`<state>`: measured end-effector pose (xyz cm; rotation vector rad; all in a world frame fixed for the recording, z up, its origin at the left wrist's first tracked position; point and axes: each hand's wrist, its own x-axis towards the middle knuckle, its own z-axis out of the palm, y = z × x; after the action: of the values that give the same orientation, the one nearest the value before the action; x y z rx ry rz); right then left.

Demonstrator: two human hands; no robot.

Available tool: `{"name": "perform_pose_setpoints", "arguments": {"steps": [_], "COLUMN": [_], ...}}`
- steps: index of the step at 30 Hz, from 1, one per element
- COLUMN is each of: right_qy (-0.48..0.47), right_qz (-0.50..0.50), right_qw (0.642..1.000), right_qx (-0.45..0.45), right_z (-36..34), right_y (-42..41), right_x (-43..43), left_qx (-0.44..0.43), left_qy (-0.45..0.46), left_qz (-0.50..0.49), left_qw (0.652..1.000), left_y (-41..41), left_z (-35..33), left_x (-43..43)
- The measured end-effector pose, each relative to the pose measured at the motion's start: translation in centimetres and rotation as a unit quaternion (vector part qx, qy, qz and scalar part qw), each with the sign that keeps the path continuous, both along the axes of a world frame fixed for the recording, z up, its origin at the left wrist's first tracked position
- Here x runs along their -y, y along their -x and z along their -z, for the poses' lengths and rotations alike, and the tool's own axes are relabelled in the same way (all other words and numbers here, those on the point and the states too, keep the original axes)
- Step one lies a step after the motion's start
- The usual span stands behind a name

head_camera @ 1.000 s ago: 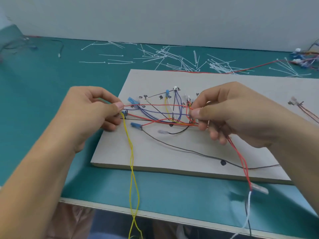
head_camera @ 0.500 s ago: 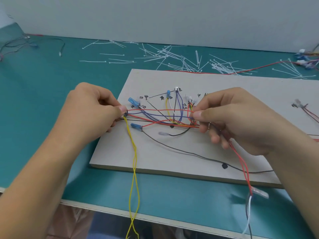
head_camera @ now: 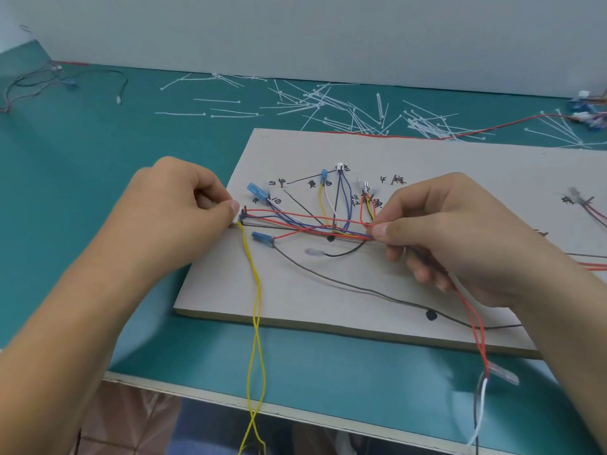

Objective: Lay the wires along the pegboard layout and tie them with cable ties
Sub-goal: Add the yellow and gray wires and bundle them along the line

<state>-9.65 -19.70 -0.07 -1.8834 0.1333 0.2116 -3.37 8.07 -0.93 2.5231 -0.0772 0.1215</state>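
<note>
Teal matte tabletop (head_camera: 98, 192) is carrying a flat grey rectangular pegboard (head_camera: 295, 300), which is lying right of centre, its smooth face marked with handwritten black characters and dots. Left hand (head_camera: 174, 211) is sitting at the board's left edge, fingers (head_camera: 230, 208) curled tight, thumb and forefinger pinching the left end of the wires (head_camera: 341, 232). Right hand (head_camera: 453, 231) is sitting over board centre, fingers (head_camera: 382, 229) curled, thumb and forefinger pinching the same bundle at its right end. A red pair (head_camera: 476, 323) is running out from under that palm and hanging over the tabletop's front edge. Wires are thin, round and glossy (red, blue, black, white, yellow) and are stretching between the two pinches close over the board. A twisted yellow pair (head_camera: 257, 307) is dropping from the left pinch off the front edge. Thin white plastic cable ties (head_camera: 328, 106) are lying scattered behind the board, well apart from both hands. Two translucent blue connectors (head_camera: 257, 192) are resting on the board near the left pinch.
</note>
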Motion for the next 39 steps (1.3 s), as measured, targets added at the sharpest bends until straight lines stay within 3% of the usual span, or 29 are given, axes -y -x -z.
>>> {"name": "perform_pose_setpoints", "arguments": {"steps": [9,15,24,28,33,39], "right_qy": [0.021,0.08,0.141,0.22,0.23,0.239], "right_qz": [0.007,0.013,0.012,-0.009,-0.008,-0.006], "right_qw": [0.999,0.996,0.989,0.974,0.971,0.969], "right_qx": [0.032,0.032,0.036,0.059,0.07,0.057], "right_z": [0.0,0.0,0.1,0.3,0.1,0.1], "right_y": [0.1,0.4,0.5,0.5,0.6,0.4], "right_x": [0.1,0.1,0.0,-0.2,0.0,0.1], "left_qx": [-0.016,-0.103,-0.105,-0.059,0.053,0.058], "left_qy": [0.09,0.183,0.145,0.109,0.08,0.058], "left_qz": [0.059,0.051,0.046,0.04,0.011,0.065], "left_qw": [0.994,0.976,0.983,0.991,0.995,0.995], "left_y": [-0.6,-1.8,-2.3,-1.6,0.0,-0.7], "left_z": [1.5,1.3,0.8,0.8,0.9,-0.4], "left_x": [-0.7,-1.2,-0.6,-0.4,0.1,1.7]}}
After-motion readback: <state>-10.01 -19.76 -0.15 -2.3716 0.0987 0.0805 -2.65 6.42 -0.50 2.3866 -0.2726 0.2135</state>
